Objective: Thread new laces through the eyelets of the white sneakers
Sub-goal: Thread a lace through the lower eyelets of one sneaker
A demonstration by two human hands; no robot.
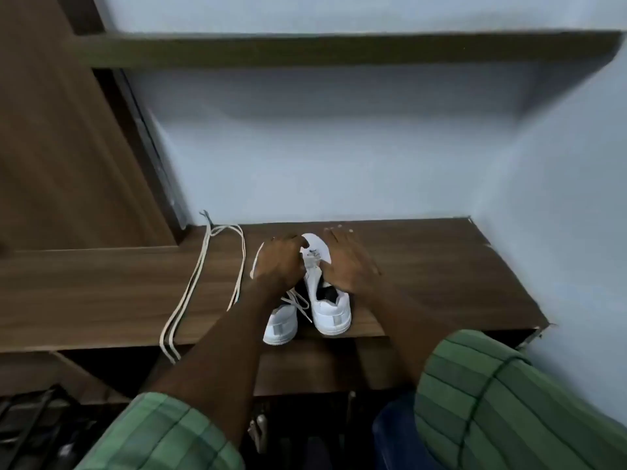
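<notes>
Two white sneakers stand side by side on a brown wooden table, heels toward me. My left hand lies over the front of the left sneaker with its fingers curled down round it. A white lace hangs loose from that shoe's opening. My right hand rests with straight fingers against the right side of the right sneaker, whose tongue and toe show between my hands. A long loose cream lace lies in loops on the table to the left.
The table sits in a corner, with a pale wall behind and to the right and a wooden shelf above. A brown wooden panel rises at the left. The loose lace's ends hang over the front edge.
</notes>
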